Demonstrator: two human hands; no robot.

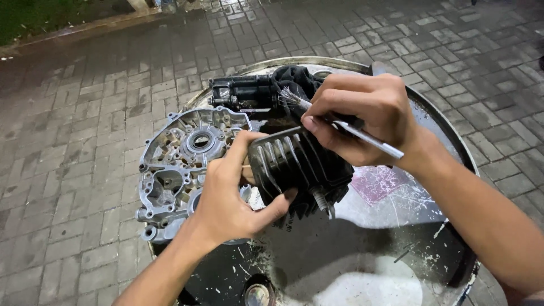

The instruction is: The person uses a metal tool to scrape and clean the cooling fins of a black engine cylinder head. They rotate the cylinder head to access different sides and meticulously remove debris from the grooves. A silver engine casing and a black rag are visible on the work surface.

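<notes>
My left hand (pixel 229 190) fingers clamp the black finned cylinder (pixel 297 170); right hand (pixel 362 116) fingers pinch a brush (pixel 317 110) at its top fins. Cylinder looks grimy, cleaning seems unfinished; crankcase (pixel 181 164) sits beside.

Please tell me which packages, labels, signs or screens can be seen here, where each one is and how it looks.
Sheet: the only label-like thing, flat on the round drum top below the right hand; four-sided, pinkish red with pale marks, too blurred to tell more.
No packages, signs or screens are in view.
</notes>
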